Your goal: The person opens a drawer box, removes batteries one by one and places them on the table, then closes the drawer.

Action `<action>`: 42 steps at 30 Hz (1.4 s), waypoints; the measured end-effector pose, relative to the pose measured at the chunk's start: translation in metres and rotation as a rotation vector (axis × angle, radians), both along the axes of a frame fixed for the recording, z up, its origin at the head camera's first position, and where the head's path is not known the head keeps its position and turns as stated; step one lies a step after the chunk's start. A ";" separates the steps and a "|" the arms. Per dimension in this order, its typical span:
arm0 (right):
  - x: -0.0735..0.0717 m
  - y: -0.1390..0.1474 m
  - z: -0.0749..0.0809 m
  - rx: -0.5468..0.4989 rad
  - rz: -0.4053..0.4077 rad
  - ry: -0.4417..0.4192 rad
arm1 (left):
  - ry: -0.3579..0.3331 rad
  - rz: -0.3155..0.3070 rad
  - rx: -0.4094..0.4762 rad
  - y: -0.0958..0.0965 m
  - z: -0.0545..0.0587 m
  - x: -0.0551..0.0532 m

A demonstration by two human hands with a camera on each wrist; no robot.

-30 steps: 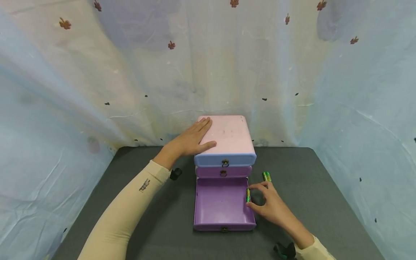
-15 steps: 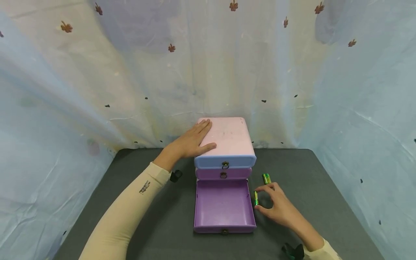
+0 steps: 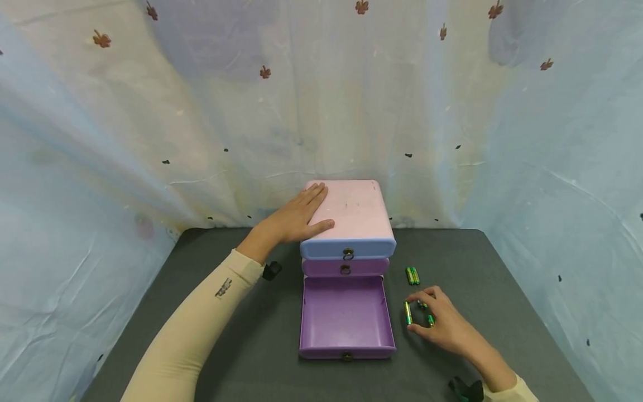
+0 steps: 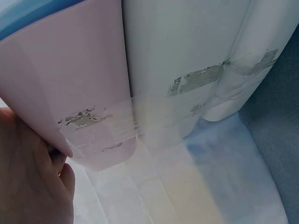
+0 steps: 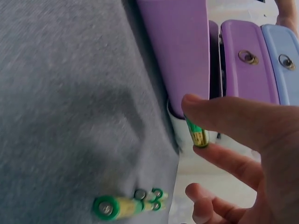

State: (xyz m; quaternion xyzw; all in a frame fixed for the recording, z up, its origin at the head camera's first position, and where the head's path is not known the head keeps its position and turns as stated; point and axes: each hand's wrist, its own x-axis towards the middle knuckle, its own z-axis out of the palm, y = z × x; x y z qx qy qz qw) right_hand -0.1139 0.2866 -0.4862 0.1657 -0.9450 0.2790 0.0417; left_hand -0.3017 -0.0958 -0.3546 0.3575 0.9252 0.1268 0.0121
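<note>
My left hand (image 3: pixel 293 219) lies on the pink top of a small drawer cabinet (image 3: pixel 354 209), fingers straight; the left wrist view shows it along the cabinet's pink side. At the cabinet's bottom, a purple drawer (image 3: pixel 346 318) is pulled out. To its right, my right hand (image 3: pixel 444 321) pinches a green-and-gold battery (image 3: pixel 408 313) end to end between thumb and finger. In the right wrist view this battery (image 5: pixel 198 136) is above the table, beside the drawer wall. Other batteries (image 3: pixel 431 320) lie beneath and behind that hand, partly covered by it.
Farther back on the dark table (image 3: pixel 251 368), a pair of batteries (image 3: pixel 413 276) lies side by side, right of the cabinet. Above the pulled-out drawer, a purple drawer (image 3: pixel 345 267) and a blue drawer (image 3: pixel 348 249) are in. A patterned curtain (image 3: pixel 331 111) hangs behind.
My right hand has moved right with the pinched battery, from the drawer's right edge to over the table. More loose batteries now show behind it. The left hand has stayed put.
</note>
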 end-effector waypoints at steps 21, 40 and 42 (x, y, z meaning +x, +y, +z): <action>0.009 0.034 -0.016 0.047 0.026 -0.039 | -0.004 0.007 -0.011 0.000 0.002 0.002; 0.009 0.042 -0.015 0.046 0.052 -0.184 | 0.000 0.005 -0.019 0.000 0.003 0.000; 0.008 0.043 -0.015 0.046 0.057 -0.190 | 0.000 0.004 -0.017 0.000 0.003 0.000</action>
